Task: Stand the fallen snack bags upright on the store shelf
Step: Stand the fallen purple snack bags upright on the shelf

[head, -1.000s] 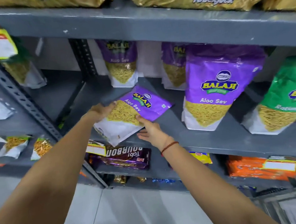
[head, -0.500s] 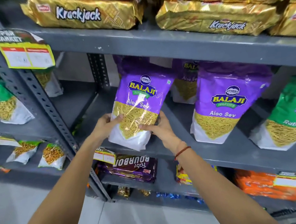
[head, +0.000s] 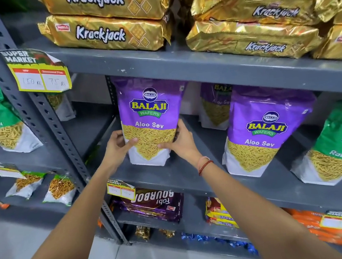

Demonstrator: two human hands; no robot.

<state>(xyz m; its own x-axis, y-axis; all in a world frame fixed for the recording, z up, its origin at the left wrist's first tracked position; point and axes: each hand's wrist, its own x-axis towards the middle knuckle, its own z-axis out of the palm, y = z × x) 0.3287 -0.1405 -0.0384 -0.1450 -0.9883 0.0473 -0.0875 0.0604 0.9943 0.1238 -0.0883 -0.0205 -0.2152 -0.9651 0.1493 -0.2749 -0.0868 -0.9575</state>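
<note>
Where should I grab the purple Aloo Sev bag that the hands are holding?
Probably by its two side edges, low down, one hand from each side, as the left hand and right hand do. The Aloo Sev bag is tall, flat and upright, so squeezing its lower sides likely keeps it from tipping.

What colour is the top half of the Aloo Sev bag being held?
Purple, on the held Aloo Sev bag, seen clearly in the head view.

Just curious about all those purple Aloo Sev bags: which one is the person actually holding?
The leftmost front purple Aloo Sev bag, upright on the grey shelf. The left hand and right hand clasp its lower sides; the other purple bags stand untouched.
</note>
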